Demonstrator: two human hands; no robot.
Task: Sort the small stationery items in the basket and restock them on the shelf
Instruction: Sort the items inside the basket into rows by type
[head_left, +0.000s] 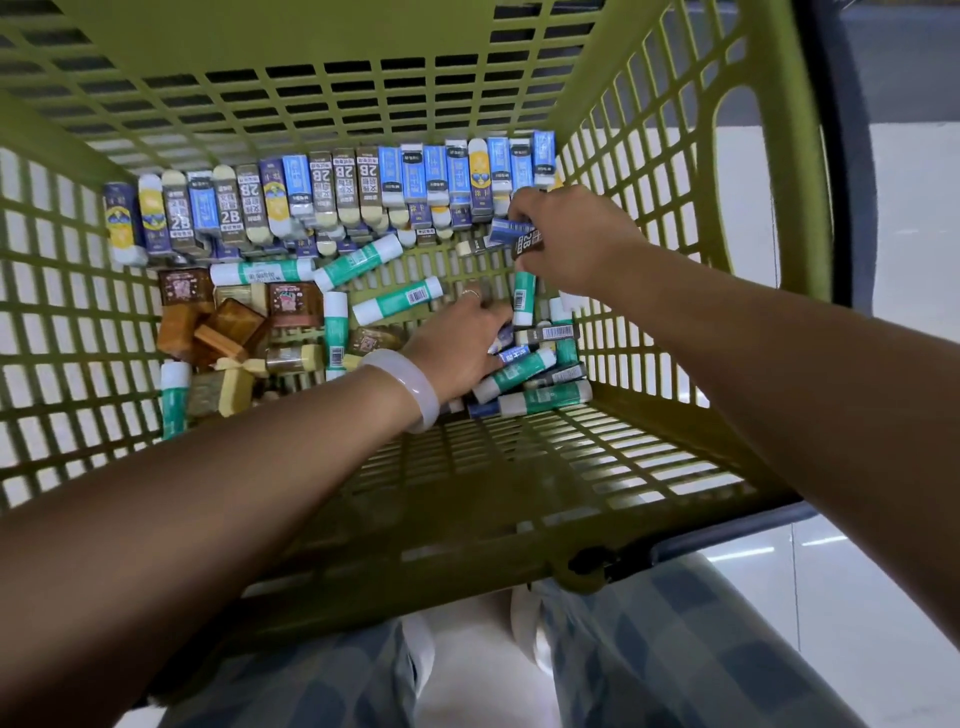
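We look down into a green slatted basket (649, 441) with both arms reaching in. At the far left, erasers (228, 213) in sleeves stand in a row along the far wall, several marked "2B"; the other print is too small for us to read. Nearer on the left lies a heap of brown boxed items (228, 322), and just right of them green-and-white glue sticks (397, 300) lie scattered, some showing barcodes. Our left hand (460, 345), with a pale bangle (410, 387) on the wrist and a ring on one finger, presses down among glue sticks and erasers near the middle; its fingers are buried in the pile, so we cannot tell what they grasp. Farther right, our right hand (571, 236) pinches a few erasers, one dark sleeve reading "2B" (525, 241), just beside the row's right end. Checked trousers (675, 649) and pale floor show nearest us
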